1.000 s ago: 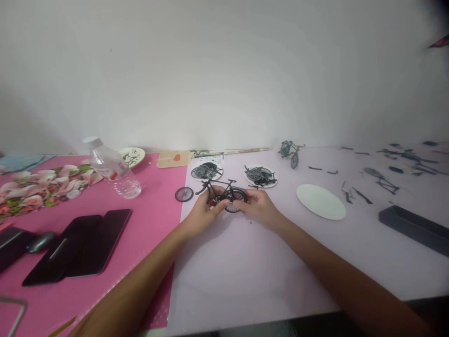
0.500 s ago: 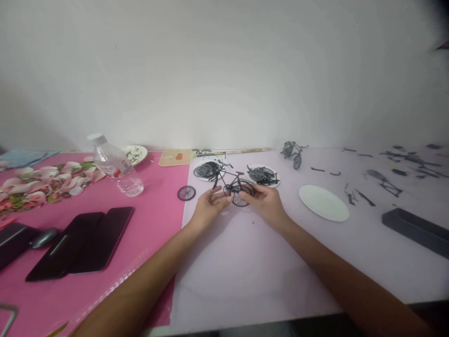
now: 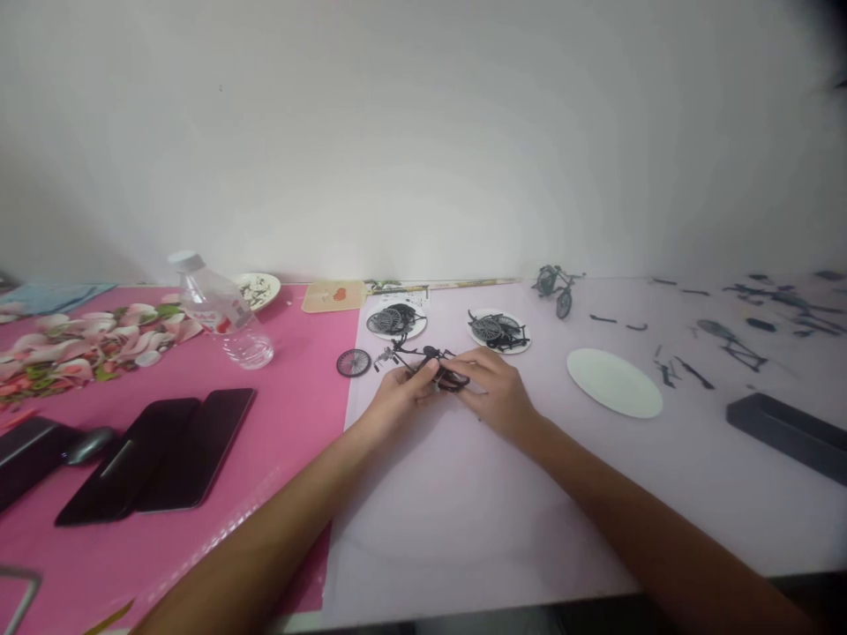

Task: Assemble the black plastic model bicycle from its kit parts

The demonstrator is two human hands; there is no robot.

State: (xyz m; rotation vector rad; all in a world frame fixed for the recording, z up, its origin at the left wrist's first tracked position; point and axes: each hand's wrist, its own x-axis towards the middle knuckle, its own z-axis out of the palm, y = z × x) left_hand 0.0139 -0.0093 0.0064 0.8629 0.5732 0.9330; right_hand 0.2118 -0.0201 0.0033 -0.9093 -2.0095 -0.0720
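Note:
A small black model bicycle (image 3: pixel 410 351) is held between my two hands over the pale tabletop, tilted, its handlebars to the left. My left hand (image 3: pixel 401 395) grips the middle of its frame, thumb on top. From the right, my right hand (image 3: pixel 495 388) has its fingers closed on the rear end near the back wheel, which my fingers partly hide. To the left lies a loose spoked wheel (image 3: pixel 353 362). Behind my hands, black bicycle parts fill a left plate (image 3: pixel 422 328) and a right plate (image 3: pixel 525 344).
Another model bicycle (image 3: pixel 554 289) stands near the wall. A white plate (image 3: pixel 614 382) and scattered black parts (image 3: pixel 694 372) are to the right, beside a dark tray (image 3: pixel 787 432). On the pink side are a plastic bottle (image 3: pixel 225 313), artificial petals (image 3: pixel 86 339) and two phones (image 3: pixel 198 450).
The bicycle has been lowered and tipped over from nearly upright, its handlebars coming down and leftward. My left thumb has moved on top of the frame. The view has shifted slightly.

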